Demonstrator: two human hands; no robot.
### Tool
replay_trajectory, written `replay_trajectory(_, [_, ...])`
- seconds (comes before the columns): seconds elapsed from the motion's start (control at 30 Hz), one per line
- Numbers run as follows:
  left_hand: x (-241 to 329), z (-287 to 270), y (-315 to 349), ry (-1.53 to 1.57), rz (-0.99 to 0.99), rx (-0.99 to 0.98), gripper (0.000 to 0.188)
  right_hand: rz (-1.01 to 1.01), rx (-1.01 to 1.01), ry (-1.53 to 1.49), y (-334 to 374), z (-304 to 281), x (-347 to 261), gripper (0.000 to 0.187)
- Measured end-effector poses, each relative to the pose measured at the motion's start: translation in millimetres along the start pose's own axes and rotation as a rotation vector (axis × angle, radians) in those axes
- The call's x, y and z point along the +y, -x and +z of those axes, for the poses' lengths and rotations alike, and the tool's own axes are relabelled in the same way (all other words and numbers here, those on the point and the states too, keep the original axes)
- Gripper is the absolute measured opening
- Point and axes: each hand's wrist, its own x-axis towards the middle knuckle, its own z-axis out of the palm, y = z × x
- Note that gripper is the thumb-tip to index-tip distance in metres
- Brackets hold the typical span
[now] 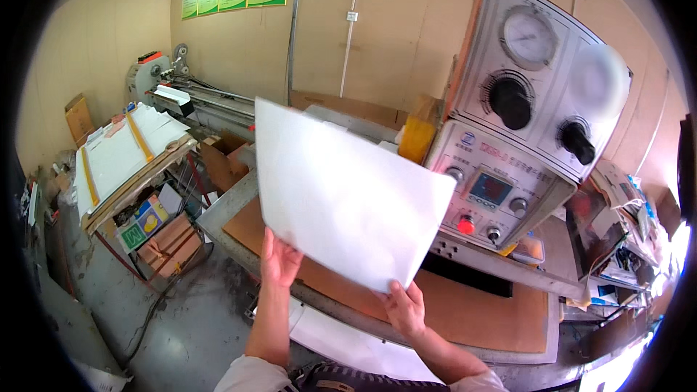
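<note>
A large white sheet (348,189), flat and stiff-looking, is held up tilted in front of me. My left hand (281,260) grips its near left edge, thumb along the edge and fingers partly behind it. At the near right corner my right hand (404,308) pinches the sheet, with its fingers mostly hidden underneath. Beneath the sheet lies the brown board (465,319) on the bed of a machine. The machine's grey control panel (494,167), with a round gauge, black knobs, a small display and a red button, stands right of the sheet.
On the left, a work table (116,147) carries white sheets and yellow strips, with boxes below. A long machine with rails (210,98) runs along the back wall. White material (356,348) lies low in front of me. Piled papers (624,210) stand at the far right.
</note>
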Motion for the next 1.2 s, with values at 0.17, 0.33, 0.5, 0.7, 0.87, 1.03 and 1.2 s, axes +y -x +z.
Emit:
replay_trajectory(0.17, [-22.1, 8.4, 72.4, -0.308, 0.206, 0.271, 0.047, 0.247, 0.183, 0.105, 92.9, -99.0, -2.7, 0.043])
replay_trajectory(0.33, [-97.7, 82.9, 141.0, -1.043, 0.374, 0.031, 0.034, -0.192, 0.172, 1.407, 123.8, -118.3, -15.4, 0.088])
replay_trajectory(0.5, [-134.4, 138.7, 174.3, -1.173, 0.056, -0.465, 0.031, -0.285, -0.230, 0.627, 114.3, 4.1, -84.2, 0.085])
replay_trajectory(0.7, [-152.6, 143.9, 178.6, -1.636, 0.178, -1.081, 0.062, -0.164, 0.029, 0.785, 142.5, -36.8, -93.2, 0.066])
replay_trajectory(0.87, [-140.3, 141.1, 180.7, -1.362, 0.245, -1.046, 0.040, 0.016, 0.291, -0.063, 164.2, -35.5, -86.4, 0.056])
replay_trajectory(1.03, [-111.7, 119.7, 179.3, -1.280, 0.181, -0.696, 0.042, -0.265, 0.531, -0.127, 181.4, -47.2, -73.9, 0.052])
replay_trajectory(1.2, [-32.1, 70.6, 117.6, -1.340, 0.457, -0.170, 0.048, -0.537, 0.978, -0.110, 263.7, -167.0, -78.9, 0.044])
